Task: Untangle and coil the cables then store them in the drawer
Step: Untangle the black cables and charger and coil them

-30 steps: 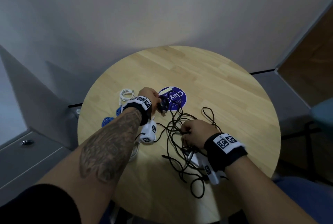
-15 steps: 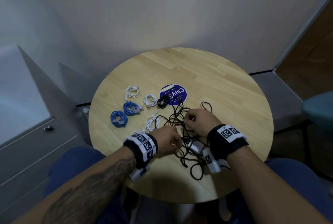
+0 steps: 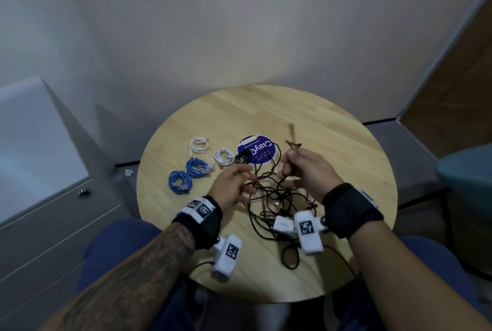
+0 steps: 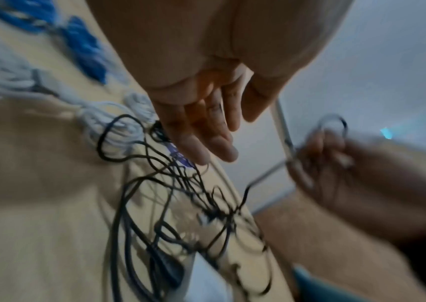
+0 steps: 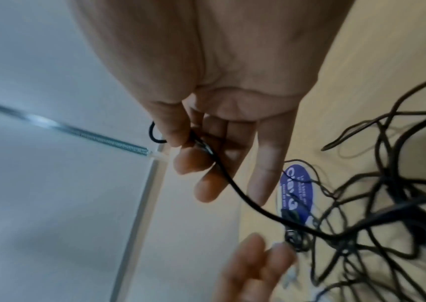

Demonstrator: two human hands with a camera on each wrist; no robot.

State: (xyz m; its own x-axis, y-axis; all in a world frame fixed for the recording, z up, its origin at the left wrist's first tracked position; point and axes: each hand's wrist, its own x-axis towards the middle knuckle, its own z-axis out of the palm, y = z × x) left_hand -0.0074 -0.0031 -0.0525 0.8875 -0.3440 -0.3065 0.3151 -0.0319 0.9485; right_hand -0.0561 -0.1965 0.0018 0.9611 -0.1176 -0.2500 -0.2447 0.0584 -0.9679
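Observation:
A tangle of thin black cable (image 3: 277, 197) lies on the round wooden table (image 3: 332, 144) in front of me. My right hand (image 3: 306, 168) is raised above it and pinches a strand of the black cable (image 5: 232, 183) between thumb and forefinger. My left hand (image 3: 234, 184) hovers just left of the tangle with its fingers (image 4: 206, 132) spread and nothing held. Coiled cables lie to the left: two blue coils (image 3: 180, 185) (image 3: 197, 167), two white coils (image 3: 199, 145) (image 3: 224, 156) and a small black coil (image 3: 243, 156).
A round purple sticker (image 3: 257, 152) sits at the table's middle. A grey drawer cabinet (image 3: 53, 211) with a lock stands at the left, its drawers closed. A teal chair (image 3: 468, 171) is at the right. A white adapter (image 3: 283, 224) lies in the tangle.
My left hand left the small black coil by the sticker and came back beside the tangle, open. My right hand rose off the table, lifting a black strand.

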